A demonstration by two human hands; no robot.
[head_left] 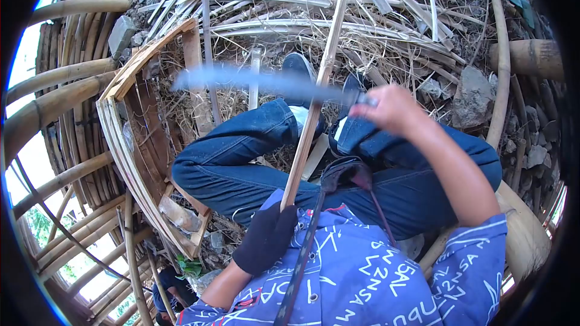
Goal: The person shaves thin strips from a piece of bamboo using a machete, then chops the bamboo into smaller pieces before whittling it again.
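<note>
My left hand (269, 238), in a black glove, is closed around the lower end of a long, split bamboo strip (306, 139) close to my belly. The strip rises at a slant between my legs and past the top of the view. My bare right hand (393, 108) grips the handle of a machete (248, 78) over my right knee. Its long blade points left, smeared by motion, and overlaps the strip in this view. My legs in blue jeans (241, 157) are folded, with dark shoes (298, 66) near the strip.
Piled split bamboo strips (272, 0) cover the ground ahead. A bent wooden frame (115, 127) stands at my left beside bamboo poles (60, 78). Rocks (474, 96) and a thick bamboo pole (528, 60) lie on the right. Another person (172, 293) is at lower left.
</note>
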